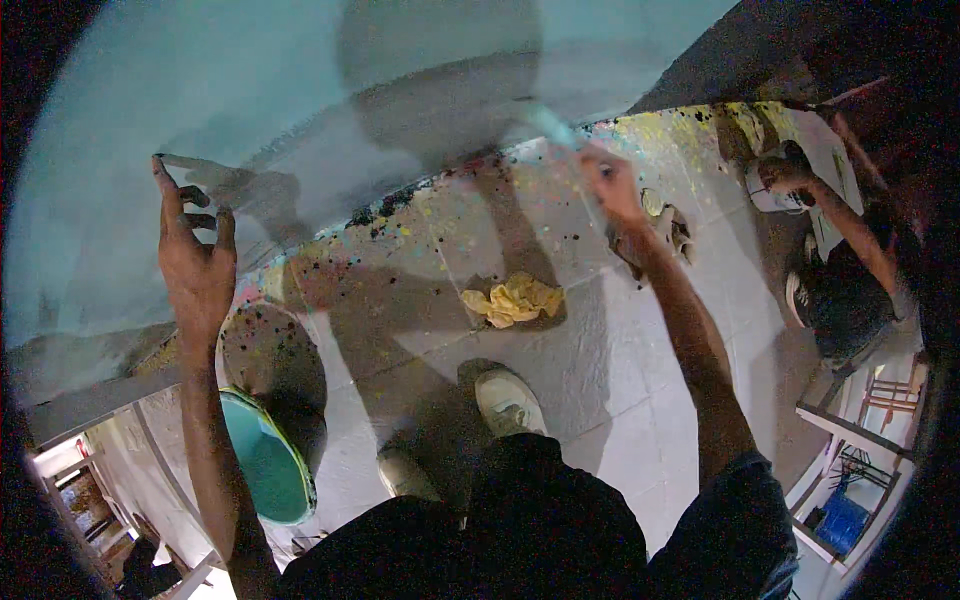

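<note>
Paintbrush [550, 126] in right hand [613, 183], blurred

Left hand [198, 255] touches the bluish wall [270, 90], right hand [610, 180] grips a blurred tool [550, 124].

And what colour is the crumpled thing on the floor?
Yellow: the crumpled thing shows best in head view.

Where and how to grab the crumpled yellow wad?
Probably the raised folds at the middle of the yellow wad, pinched from straight above: it lies loose-looking on the floor with nothing on top, and its ridges offer edges to pinch. Cloth or paper, can't tell.
</note>
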`<move>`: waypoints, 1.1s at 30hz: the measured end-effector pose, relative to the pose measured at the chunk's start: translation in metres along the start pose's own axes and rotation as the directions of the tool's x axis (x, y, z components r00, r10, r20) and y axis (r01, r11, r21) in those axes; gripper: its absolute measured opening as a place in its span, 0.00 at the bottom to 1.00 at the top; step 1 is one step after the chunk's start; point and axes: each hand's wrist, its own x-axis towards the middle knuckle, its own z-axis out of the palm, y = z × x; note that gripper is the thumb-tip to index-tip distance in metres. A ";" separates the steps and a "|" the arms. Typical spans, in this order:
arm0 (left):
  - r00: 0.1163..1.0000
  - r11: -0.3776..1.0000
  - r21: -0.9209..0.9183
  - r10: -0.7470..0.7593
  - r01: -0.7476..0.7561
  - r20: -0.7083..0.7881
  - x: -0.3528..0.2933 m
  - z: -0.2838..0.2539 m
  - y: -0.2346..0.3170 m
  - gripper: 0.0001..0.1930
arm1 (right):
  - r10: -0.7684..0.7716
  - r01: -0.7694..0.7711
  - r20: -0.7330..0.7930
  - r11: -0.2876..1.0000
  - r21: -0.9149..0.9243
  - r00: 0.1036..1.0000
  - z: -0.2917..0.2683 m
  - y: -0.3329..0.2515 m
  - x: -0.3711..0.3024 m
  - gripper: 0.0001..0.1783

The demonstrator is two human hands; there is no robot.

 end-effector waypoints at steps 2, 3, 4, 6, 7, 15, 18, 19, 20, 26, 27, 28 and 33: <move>1.000 0.999 0.027 -0.020 0.020 -0.005 -0.003 -0.006 0.003 0.40 | -0.198 0.184 -0.099 0.974 -0.130 0.975 -0.046 0.044 0.034 0.14; 1.000 0.999 0.036 -0.030 0.030 0.001 -0.001 -0.005 0.005 0.39 | -0.135 0.103 -0.252 0.985 -0.136 0.958 -0.075 0.082 0.051 0.16; 1.000 0.999 0.037 -0.030 0.030 0.000 -0.001 -0.005 0.005 0.39 | -0.073 0.026 -0.392 0.992 -0.126 0.917 -0.096 0.113 0.063 0.18; 1.000 1.000 0.011 0.007 -0.007 0.004 -0.002 -0.002 0.002 0.40 | -0.193 0.293 -0.589 0.953 0.078 0.784 -0.120 0.150 0.073 0.16; 1.000 1.000 0.010 0.005 -0.005 0.002 -0.003 -0.004 0.001 0.40 | -0.197 0.296 -0.588 0.952 0.076 0.785 -0.124 0.159 0.079 0.16; 0.999 0.998 0.029 -0.050 0.051 -0.014 -0.001 0.002 0.001 0.41 | -0.195 0.222 -0.353 0.974 0.037 0.915 0.025 0.076 0.024 0.13; 1.000 0.998 0.061 0.022 -0.022 0.001 -0.002 0.000 -0.007 0.41 | -0.143 0.162 0.180 0.982 -0.099 0.973 0.055 0.030 -0.035 0.12; 1.000 0.998 0.060 0.022 -0.023 0.004 -0.002 0.000 -0.007 0.41 | -0.139 0.159 0.180 0.982 -0.100 0.974 0.060 0.021 -0.044 0.12; 1.000 0.998 0.058 0.019 -0.018 -0.007 -0.001 0.001 -0.004 0.41 | -0.214 0.229 0.182 0.971 -0.066 0.960 0.063 0.014 -0.051 0.12; 1.000 0.999 0.045 -0.020 0.021 -0.015 -0.001 -0.004 0.002 0.41 | -0.571 0.568 -0.026 0.820 -0.072 0.821 0.012 0.058 0.006 0.14; 1.000 0.999 0.044 -0.009 0.009 -0.010 0.000 0.003 -0.002 0.41 | -0.171 0.160 -0.210 0.985 -0.069 0.963 -0.006 0.051 0.011 0.15; 1.000 0.999 0.048 -0.018 0.018 -0.013 -0.002 0.001 -0.003 0.41 | -0.146 0.126 -0.235 0.987 -0.097 0.961 -0.033 0.043 0.023 0.16; 1.000 0.999 0.043 -0.007 0.007 -0.006 -0.002 0.001 0.001 0.42 | -0.197 0.155 -0.596 0.980 -0.121 0.779 -0.114 0.112 0.070 0.20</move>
